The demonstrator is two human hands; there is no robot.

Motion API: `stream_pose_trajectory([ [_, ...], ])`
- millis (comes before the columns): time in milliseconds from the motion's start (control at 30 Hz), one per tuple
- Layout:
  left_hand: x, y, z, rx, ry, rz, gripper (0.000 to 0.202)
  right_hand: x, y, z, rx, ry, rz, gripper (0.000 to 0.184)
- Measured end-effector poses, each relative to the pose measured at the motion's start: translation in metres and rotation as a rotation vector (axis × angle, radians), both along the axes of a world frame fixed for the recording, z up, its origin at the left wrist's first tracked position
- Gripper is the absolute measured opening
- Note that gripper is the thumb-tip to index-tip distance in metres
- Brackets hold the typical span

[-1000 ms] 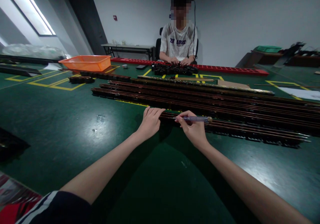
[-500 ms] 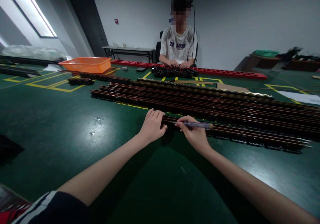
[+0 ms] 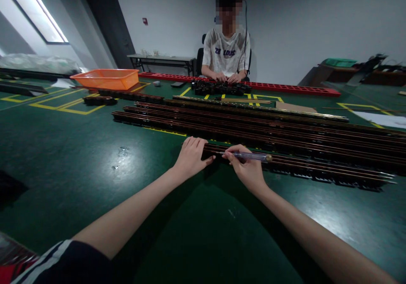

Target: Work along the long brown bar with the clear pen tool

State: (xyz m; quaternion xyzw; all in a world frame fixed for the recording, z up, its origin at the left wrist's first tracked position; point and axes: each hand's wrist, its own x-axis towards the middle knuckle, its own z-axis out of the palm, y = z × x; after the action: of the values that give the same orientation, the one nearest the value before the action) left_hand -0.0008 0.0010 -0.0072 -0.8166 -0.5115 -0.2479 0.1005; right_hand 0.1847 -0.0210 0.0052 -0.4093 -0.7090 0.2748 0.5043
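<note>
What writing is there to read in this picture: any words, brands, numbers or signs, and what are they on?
"ZE LOUS": purple letters on the white shirt; the gap falls at a fold, so a letter may be hidden.
Red wall plate: too small to read.
Tool: no text that I can make out.
White sheet: no readable text.
I can read no numbers anywhere.

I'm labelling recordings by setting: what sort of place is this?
Probably a small workshop or assembly room: long dark strips lie on a yellow-marked green worktop, an orange bin stands farther back, and another person sits working across the table.
</note>
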Motion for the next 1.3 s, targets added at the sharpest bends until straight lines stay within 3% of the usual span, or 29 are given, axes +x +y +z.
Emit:
stream_pose_trajectory([
  [1300,-0.0021,-0.0045,0.0004,0.014,-0.03,0.065,0.033,0.001,-0.0059,0.0015,0.031,-0.051,-0.102,0.019],
])
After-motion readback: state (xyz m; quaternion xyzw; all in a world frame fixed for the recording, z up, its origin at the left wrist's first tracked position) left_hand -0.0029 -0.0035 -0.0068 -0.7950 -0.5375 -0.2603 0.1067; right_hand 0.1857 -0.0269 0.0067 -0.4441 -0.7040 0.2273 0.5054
